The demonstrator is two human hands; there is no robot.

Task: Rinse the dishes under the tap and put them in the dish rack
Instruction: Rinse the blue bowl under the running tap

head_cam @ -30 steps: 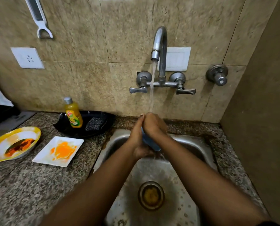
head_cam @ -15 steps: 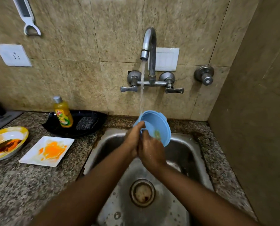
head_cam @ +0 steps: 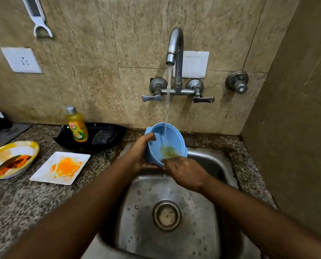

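Tap as landmark. Well L of it on counter: soiled yellow-rimmed plate, then white square plate. Directly under the tap's stream, over sink: blue bowl, tilted, mouth facing the person. L hand cups its L wall, thumb hooked over rim. R hand at lower rim, fingers into the residue, nearer for rubbing. Dish rack not in view.

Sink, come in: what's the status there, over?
Left hand gripping blue bowl at its rim; right hand at its lower edge. Tap water running into it, yellowish residue inside. Nothing in the way.
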